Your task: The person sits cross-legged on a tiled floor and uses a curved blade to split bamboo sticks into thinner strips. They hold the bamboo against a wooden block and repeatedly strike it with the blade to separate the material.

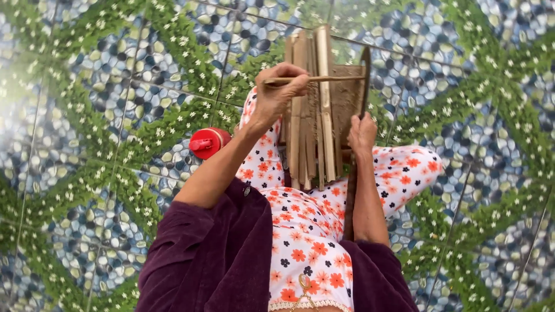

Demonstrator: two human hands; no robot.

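Hands: left [280,86] grips a stick [324,78] across bamboo strips [315,110].

A bundle of flat, pale-brown bamboo strips [312,110] lies lengthwise on the lap, running from near to far, with a thin bamboo sliver [324,79] held crosswise over its far half and a darker woven patch [346,104] on its right side.

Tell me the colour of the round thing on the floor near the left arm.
Red, seen in the head view: the lidded container lies on the patterned floor.
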